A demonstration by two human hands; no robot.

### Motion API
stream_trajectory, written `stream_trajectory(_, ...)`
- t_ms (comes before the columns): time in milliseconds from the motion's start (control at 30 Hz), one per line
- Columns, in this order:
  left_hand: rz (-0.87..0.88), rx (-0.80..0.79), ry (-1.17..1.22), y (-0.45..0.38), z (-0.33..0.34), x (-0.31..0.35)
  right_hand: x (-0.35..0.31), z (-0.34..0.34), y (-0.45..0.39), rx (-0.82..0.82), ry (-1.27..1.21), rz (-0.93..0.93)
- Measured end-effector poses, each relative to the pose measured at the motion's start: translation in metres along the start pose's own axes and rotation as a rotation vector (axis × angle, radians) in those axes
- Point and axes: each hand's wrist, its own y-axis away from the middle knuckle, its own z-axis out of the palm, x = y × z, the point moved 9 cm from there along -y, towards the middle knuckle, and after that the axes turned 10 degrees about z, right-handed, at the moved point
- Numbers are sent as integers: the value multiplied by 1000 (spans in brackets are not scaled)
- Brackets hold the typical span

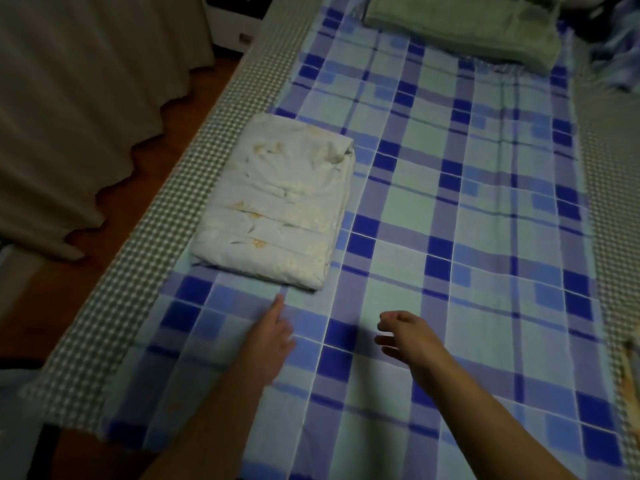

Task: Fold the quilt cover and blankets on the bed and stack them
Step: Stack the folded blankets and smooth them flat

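The white quilt cover [277, 206] with pale yellow flowers lies folded in a thick rectangle near the left edge of the bed [214, 147], on the blue checked sheet [450, 237]. We judge it soft and light, best lifted from under both short ends. A folded green blanket [467, 26] lies far ahead. Our left hand [273, 336] rests flat, our right hand [405, 336] hovers loosely curled, both holding nothing.

The folded quilt cover [277, 206] is white with pale yellow flowers. The sheet [450, 237] is plaid in dark blue, light blue, lilac and mint green. The mattress [194, 188] has a small grey-and-white check. The blanket [467, 26] is plain green. The curtain [86, 98] is beige.
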Motion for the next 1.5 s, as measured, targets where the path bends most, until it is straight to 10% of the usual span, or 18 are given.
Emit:
stream_trajectory(233,116,-19,289,-124,61,75,39,-2,-4,110,-194,121)
stream_trajectory(600,323,-382,173,59,319,231,50,-153,66,251,-778,11)
stream_trajectory(767,221,-530,-142,117,288,153,77,-266,85,193,-1116,-141)
stream_trajectory(900,115,-354,-501,74,193,44,126,-318,56,90,-1151,-124)
stream_trajectory(1133,234,59,-1738,41,66,-123,262,-360,-24,474,-158,356)
stream_trajectory(1233,612,126,-1947,92,109,-162,191,-339,3,689,122,-156)
stream_trajectory(1367,863,43,-2039,113,136,-188,88,-192,79,530,539,-985)
stream_trajectory(1500,812,-161,-2169,90,93,-200,178,-182,-11,364,1317,-1068)
